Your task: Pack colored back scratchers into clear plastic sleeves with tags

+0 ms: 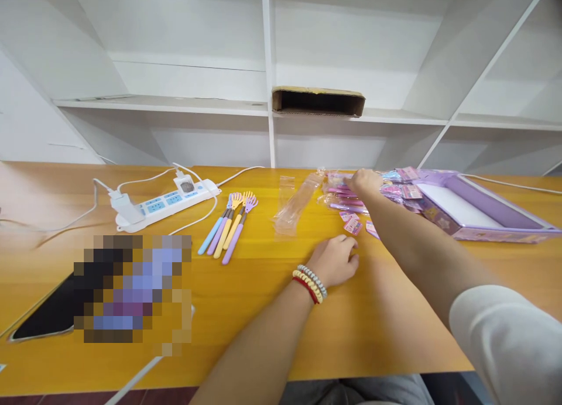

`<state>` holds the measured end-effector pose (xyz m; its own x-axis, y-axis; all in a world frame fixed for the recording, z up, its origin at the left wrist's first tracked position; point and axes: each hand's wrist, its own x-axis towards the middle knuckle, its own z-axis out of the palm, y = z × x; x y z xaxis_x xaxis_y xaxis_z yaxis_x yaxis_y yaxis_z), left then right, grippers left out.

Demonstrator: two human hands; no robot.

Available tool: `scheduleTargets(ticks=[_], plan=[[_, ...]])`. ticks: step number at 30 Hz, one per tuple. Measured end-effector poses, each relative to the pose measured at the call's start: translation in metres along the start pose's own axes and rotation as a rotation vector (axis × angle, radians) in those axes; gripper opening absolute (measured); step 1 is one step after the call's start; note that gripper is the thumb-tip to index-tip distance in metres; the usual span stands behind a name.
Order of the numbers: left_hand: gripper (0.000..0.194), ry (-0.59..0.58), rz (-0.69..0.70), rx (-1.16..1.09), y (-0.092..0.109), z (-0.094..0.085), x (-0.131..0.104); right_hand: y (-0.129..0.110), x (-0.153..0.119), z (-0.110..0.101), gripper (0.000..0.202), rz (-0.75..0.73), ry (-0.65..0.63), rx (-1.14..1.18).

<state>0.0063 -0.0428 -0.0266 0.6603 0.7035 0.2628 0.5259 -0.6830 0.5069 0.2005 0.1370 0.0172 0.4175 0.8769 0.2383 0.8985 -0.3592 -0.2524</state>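
Well, R hand point(367, 184) outstretched at pkgs point(345, 192), L hand point(334, 258) half-curled.

right hand point(366, 181) at pink packets point(345, 194); left hand point(334, 260) near cards point(352, 223); back scratchers point(228, 226) beside clear sleeves point(295, 209).

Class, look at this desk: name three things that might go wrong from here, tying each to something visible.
1. The right hand is at the packaged pink items, with small pink cards nearby; pulling back might scatter them.
2. The clear plastic bags seem to overlap, so two might be lifted together.
3. The white cable loops close to the claw-ended sticks; a tug could disturb them.
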Motion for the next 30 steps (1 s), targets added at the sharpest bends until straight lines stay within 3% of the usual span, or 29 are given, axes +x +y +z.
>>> scheduleTargets(ticks=[3,6,10,16,19,26,30], plan=[[0.025,-0.004,0.019,0.034,-0.001,0.000,0.000,-0.008,-0.006,-0.001,0.044,-0.171,0.129,-0.208],[0.026,-0.013,0.034,0.061,-0.001,0.000,-0.001,-0.007,-0.006,0.003,0.032,-0.309,0.028,-0.264],[0.024,-0.015,0.052,0.107,0.001,0.000,0.000,-0.003,-0.009,0.014,0.045,-0.279,-0.071,-0.248],[0.018,-0.030,0.088,0.155,0.002,0.001,0.000,-0.010,-0.033,0.031,0.064,-0.350,0.006,-0.202],[0.019,-0.049,0.084,0.156,0.002,0.001,0.001,-0.011,-0.037,0.036,0.069,-0.357,-0.013,-0.184],[0.024,-0.084,0.049,0.144,0.000,-0.001,0.002,-0.009,-0.031,0.030,0.083,-0.350,-0.122,-0.174],[0.024,-0.091,0.042,0.122,-0.001,-0.002,0.002,-0.006,-0.029,0.021,0.080,-0.402,-0.160,-0.160]])
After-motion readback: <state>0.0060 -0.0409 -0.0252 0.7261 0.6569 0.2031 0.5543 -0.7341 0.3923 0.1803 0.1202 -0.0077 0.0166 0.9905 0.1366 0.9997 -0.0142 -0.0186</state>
